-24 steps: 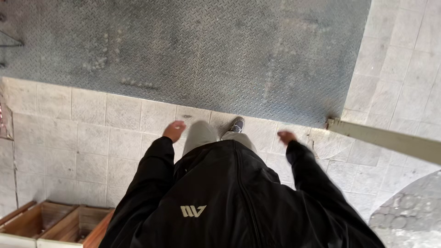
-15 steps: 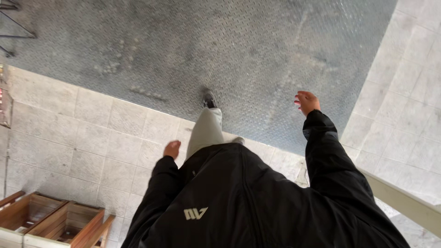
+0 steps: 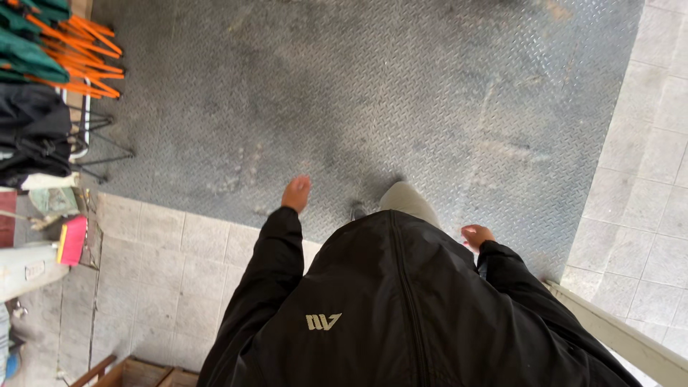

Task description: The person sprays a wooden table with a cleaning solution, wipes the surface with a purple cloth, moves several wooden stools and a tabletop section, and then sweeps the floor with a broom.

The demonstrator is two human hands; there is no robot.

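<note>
A: Head view, lower half of frame: black jacket (image 3: 401, 308), zip running up the middle. Left hand (image 3: 296, 193) at centre left, swung ahead over the grey chequer-plate floor (image 3: 358, 86), fingers (image 3: 301, 183) loosely curled, grasping nothing. Right hand (image 3: 476, 236) at centre right, close against the hip, lower in frame than the left, likewise empty and half curled.

B: Nearest thing to either hand?

A: Only the plate floor, beneath both and untouched. Pale trouser leg (image 3: 408, 202) and shoe tip (image 3: 358, 212) between the two hands, pointing toward the top of the frame. Left hand nearer the clutter at the left edge, though well apart from it.

B: Containers, contents?

A: Upper left: orange-and-green folded items (image 3: 64, 43) above dark bags (image 3: 32, 132) on a wire rack (image 3: 89, 136). Bottom left corner: wooden crate (image 3: 136, 373), mostly cut off, contents not visible. Pale tiled floor (image 3: 179, 265) at lower left and right edge; pale rail (image 3: 623, 340) slanting across lower right.
</note>
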